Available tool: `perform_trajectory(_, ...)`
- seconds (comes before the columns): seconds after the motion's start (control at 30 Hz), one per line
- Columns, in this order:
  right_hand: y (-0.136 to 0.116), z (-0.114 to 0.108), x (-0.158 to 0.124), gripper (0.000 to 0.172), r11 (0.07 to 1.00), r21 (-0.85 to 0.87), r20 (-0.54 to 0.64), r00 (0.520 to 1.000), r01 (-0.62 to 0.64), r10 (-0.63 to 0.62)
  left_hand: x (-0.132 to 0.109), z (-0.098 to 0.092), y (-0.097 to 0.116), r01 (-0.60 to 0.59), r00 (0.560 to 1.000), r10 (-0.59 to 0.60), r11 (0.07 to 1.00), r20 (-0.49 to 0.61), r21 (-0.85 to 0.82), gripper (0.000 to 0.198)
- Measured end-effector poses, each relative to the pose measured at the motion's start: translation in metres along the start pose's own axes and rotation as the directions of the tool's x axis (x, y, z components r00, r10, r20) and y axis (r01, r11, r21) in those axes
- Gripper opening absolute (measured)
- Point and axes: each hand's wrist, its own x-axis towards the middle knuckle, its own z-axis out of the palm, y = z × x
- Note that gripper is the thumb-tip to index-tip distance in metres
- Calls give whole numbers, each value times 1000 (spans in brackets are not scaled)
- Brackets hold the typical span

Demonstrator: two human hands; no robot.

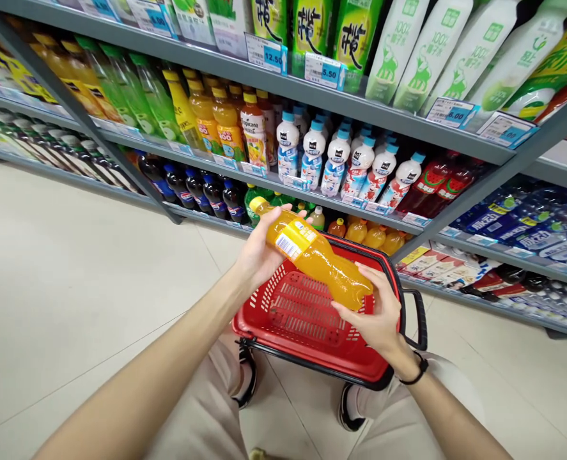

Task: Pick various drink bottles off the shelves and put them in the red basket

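A large bottle of orange soda (318,255) lies tilted across both my hands, its yellow cap at the upper left and its base at the lower right. My left hand (263,246) is wrapped round the neck end, below the cap. Around the base curl the fingers of my right hand (376,313). Directly beneath the bottle stands a red shopping basket (259,335) with slotted sides and a black rim. Its visible floor holds nothing. The bottle hides part of the basket's inside.
Grey shelves (197,153) of drinks run across the front, with price tags along their edges. White bottles with blue caps (312,156) fill the middle shelf. A black basket handle (416,319) sticks out at the right. My shoes (353,409) flank the basket on the tiled floor (96,275).
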Motion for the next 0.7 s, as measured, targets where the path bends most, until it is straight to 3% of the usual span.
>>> perform_trajectory(0.07, -4, 5, -1, 67, 935, 224, -5, 959, -274, 283, -1, 2, 1, -11, 1000, 11, 1000, 0, 3, 47)
perform_trajectory(0.13, -7, 9, 1, 62, 765, 422, 52, 855, -487, 516, -2, 4, 3, -17, 1000, 17, 1000, -13, 12, 46)
perform_trajectory(0.27, -10, 11, 7, 52, 438, 609, 183, 655, -661, 733, -2, 5, 3, -29, 999, 29, 999, -23, 28, 46)
perform_trajectory(0.37, -12, 10, 8, 51, 233, 651, 337, 550, -722, 765, -2, 5, 2, -28, 1000, 29, 999, -5, 34, 47)
perform_trajectory(0.47, -15, 11, 7, 54, 91, 628, 487, 482, -773, 728, -2, 7, 0, -50, 999, 50, 998, -14, 37, 47)
perform_trajectory(0.57, -16, 12, 6, 60, -29, 569, 620, 406, -822, 672, -4, 10, -1, -67, 997, 68, 997, -23, 27, 45)
perform_trajectory(0.7, -14, 10, 5, 72, -142, 485, 708, 292, -863, 643, -4, 12, -2, -61, 998, 61, 998, -24, 9, 44)
